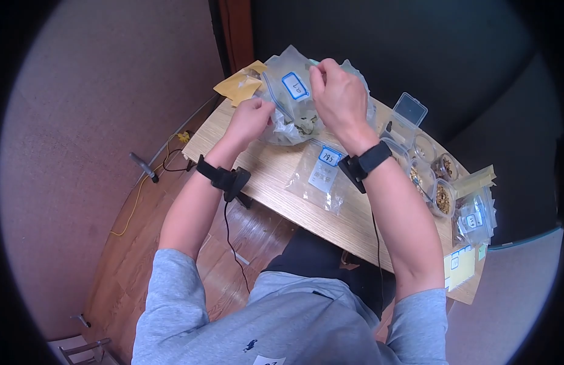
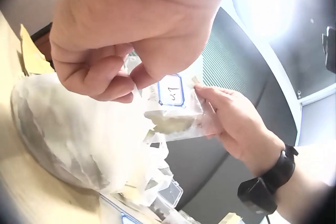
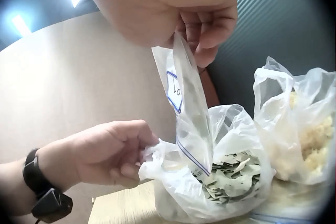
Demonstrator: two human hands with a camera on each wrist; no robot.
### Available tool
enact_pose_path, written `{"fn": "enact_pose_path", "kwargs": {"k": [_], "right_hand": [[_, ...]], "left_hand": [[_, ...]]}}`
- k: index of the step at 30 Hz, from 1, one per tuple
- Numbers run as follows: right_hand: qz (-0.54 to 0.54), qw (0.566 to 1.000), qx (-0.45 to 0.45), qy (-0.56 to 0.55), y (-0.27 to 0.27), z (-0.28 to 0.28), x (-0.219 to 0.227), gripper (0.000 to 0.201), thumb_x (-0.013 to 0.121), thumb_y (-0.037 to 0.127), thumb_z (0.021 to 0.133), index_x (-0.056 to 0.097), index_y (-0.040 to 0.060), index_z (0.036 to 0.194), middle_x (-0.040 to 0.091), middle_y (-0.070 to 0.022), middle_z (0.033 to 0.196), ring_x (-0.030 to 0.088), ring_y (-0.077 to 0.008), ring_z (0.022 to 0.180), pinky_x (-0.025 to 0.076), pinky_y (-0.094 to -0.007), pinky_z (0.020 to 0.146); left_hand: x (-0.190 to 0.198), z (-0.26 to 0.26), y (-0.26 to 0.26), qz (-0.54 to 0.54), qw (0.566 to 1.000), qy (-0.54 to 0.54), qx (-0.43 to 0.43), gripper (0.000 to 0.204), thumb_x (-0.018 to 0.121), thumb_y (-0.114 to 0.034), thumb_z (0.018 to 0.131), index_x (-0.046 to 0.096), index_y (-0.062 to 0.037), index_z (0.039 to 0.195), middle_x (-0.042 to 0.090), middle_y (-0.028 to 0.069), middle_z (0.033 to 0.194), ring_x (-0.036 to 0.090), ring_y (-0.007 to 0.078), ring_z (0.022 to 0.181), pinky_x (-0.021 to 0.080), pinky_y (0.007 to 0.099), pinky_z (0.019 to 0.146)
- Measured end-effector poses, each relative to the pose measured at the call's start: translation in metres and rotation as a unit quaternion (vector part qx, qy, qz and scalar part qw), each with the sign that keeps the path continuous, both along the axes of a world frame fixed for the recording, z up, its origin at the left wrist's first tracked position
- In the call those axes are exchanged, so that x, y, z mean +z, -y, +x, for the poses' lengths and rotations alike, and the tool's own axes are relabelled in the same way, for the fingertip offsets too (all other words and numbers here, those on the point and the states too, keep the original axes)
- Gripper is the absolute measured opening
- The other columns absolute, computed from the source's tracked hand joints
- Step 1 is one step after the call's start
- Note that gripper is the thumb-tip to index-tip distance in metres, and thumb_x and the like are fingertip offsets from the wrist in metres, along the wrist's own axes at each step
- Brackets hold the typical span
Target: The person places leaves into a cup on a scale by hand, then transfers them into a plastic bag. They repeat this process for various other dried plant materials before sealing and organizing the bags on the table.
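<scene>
My right hand point(image 1: 341, 100) pinches a clear zip bag point(image 1: 293, 78) with a blue-framed label and holds it tilted, its zip edge low, over a white plastic bag point(image 3: 178, 192). Dry grey-green leaf pieces point(image 3: 233, 176) lie inside that white bag. My left hand point(image 3: 113, 153) grips the white bag's rim at the side, fingers curled round the thin plastic. In the left wrist view, some greenish contents point(image 2: 170, 123) show in the lower part of the zip bag, near the right hand point(image 2: 239, 124).
Another flat zip bag point(image 1: 318, 176) with a label lies at the table's front edge. Clear tubs point(image 1: 443, 198) with dried pieces, labelled bags point(image 1: 473, 219) and yellow cards point(image 1: 461, 271) stand or lie on the right. A yellow envelope point(image 1: 239, 85) is at the back left; a second white bag point(image 3: 281, 124) holds pale pieces.
</scene>
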State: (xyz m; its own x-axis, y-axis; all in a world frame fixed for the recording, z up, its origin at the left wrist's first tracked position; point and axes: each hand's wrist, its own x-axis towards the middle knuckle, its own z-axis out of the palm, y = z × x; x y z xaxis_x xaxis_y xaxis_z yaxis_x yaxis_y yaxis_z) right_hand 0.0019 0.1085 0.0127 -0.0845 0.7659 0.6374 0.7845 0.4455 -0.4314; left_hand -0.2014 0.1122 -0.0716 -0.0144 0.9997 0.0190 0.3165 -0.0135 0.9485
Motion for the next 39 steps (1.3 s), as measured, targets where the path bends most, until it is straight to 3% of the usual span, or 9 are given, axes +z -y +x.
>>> {"fn": "enact_pose_path", "kwargs": {"k": [5, 7, 11, 17, 20, 22, 27, 36, 39], "right_hand": [[0.065, 0.997, 0.018, 0.038, -0.012, -0.006, 0.006, 0.028, 0.059, 0.026, 0.104, 0.070, 0.0028, 0.094, 0.074, -0.0201, 0.082, 0.073, -0.0429, 0.079, 0.057, -0.0537, 0.073], [0.078, 0.996, 0.020, 0.039, -0.016, -0.009, 0.011, 0.028, 0.058, 0.025, 0.105, 0.069, 0.0026, 0.094, 0.073, -0.0201, 0.081, 0.072, -0.0433, 0.079, 0.057, -0.0542, 0.072], [0.048, 0.995, 0.022, 0.087, -0.016, -0.009, 0.018, 0.031, 0.058, 0.027, 0.107, 0.065, -0.0002, 0.094, 0.072, -0.0215, 0.078, 0.072, -0.0443, 0.078, 0.057, -0.0542, 0.069], [0.011, 0.995, 0.034, 0.089, -0.024, -0.007, 0.008, 0.036, 0.067, 0.029, 0.105, 0.059, -0.0044, 0.094, 0.072, -0.0244, 0.079, 0.073, -0.0444, 0.077, 0.058, -0.0517, 0.068], [-0.024, 0.996, 0.056, 0.063, -0.025, -0.007, 0.004, 0.032, 0.071, 0.025, 0.101, 0.062, -0.0056, 0.097, 0.072, -0.0254, 0.082, 0.073, -0.0451, 0.080, 0.059, -0.0522, 0.074], [-0.035, 0.995, 0.083, 0.039, -0.023, -0.004, 0.001, 0.031, 0.073, 0.024, 0.099, 0.064, -0.0059, 0.098, 0.073, -0.0256, 0.083, 0.073, -0.0452, 0.082, 0.059, -0.0523, 0.077], [-0.063, 0.988, 0.124, 0.071, -0.024, 0.002, 0.013, 0.028, 0.075, 0.022, 0.096, 0.069, -0.0052, 0.097, 0.074, -0.0261, 0.086, 0.073, -0.0449, 0.088, 0.058, -0.0527, 0.082], [-0.026, 0.995, 0.069, 0.067, -0.018, 0.006, 0.015, 0.025, 0.072, 0.022, 0.097, 0.069, -0.0030, 0.092, 0.073, -0.0260, 0.086, 0.073, -0.0442, 0.086, 0.058, -0.0521, 0.078], [-0.033, 0.982, 0.080, 0.168, -0.020, 0.007, 0.007, 0.026, 0.072, 0.023, 0.097, 0.069, -0.0027, 0.092, 0.073, -0.0254, 0.086, 0.073, -0.0438, 0.085, 0.058, -0.0524, 0.078]], "left_hand": [[0.015, -0.008, 0.000, -0.099, 0.983, 0.152, 0.007, 0.027, 0.058, -0.025, 0.099, 0.065, -0.0043, 0.082, 0.062, 0.0024, 0.075, 0.056, 0.0115, 0.063, 0.044, 0.0285, 0.055], [0.022, -0.009, 0.008, -0.094, 0.970, 0.224, 0.016, 0.020, 0.057, -0.018, 0.097, 0.059, -0.0076, 0.081, 0.053, -0.0008, 0.070, 0.051, 0.0083, 0.057, 0.034, 0.0236, 0.047], [0.024, -0.012, 0.010, -0.092, 0.968, 0.233, 0.028, 0.020, 0.057, -0.019, 0.097, 0.059, -0.0071, 0.081, 0.054, -0.0004, 0.071, 0.051, 0.0077, 0.057, 0.035, 0.0238, 0.048], [0.017, -0.014, 0.008, -0.073, 0.982, 0.172, 0.033, 0.017, 0.057, -0.018, 0.097, 0.060, -0.0070, 0.084, 0.053, -0.0010, 0.071, 0.049, 0.0076, 0.059, 0.037, 0.0242, 0.051], [0.012, -0.014, 0.009, -0.004, 0.996, 0.054, 0.073, 0.016, 0.060, -0.017, 0.096, 0.062, -0.0059, 0.085, 0.056, -0.0005, 0.072, 0.051, 0.0073, 0.062, 0.041, 0.0254, 0.055], [0.006, -0.014, 0.007, 0.158, 0.976, -0.105, 0.112, 0.017, 0.063, -0.017, 0.095, 0.064, -0.0041, 0.084, 0.060, 0.0000, 0.073, 0.053, 0.0068, 0.065, 0.044, 0.0263, 0.059], [-0.003, -0.016, 0.001, 0.117, 0.987, -0.065, 0.094, 0.018, 0.064, -0.016, 0.095, 0.064, -0.0023, 0.083, 0.061, -0.0005, 0.073, 0.054, 0.0068, 0.065, 0.045, 0.0266, 0.061], [-0.005, -0.017, 0.005, 0.134, 0.985, -0.071, 0.085, 0.018, 0.065, -0.016, 0.094, 0.063, -0.0015, 0.083, 0.061, -0.0012, 0.073, 0.053, 0.0069, 0.065, 0.045, 0.0270, 0.061], [-0.005, -0.016, 0.009, 0.140, 0.982, -0.089, 0.087, 0.019, 0.065, -0.016, 0.094, 0.063, -0.0010, 0.083, 0.061, -0.0010, 0.073, 0.053, 0.0077, 0.067, 0.045, 0.0280, 0.063]]}}
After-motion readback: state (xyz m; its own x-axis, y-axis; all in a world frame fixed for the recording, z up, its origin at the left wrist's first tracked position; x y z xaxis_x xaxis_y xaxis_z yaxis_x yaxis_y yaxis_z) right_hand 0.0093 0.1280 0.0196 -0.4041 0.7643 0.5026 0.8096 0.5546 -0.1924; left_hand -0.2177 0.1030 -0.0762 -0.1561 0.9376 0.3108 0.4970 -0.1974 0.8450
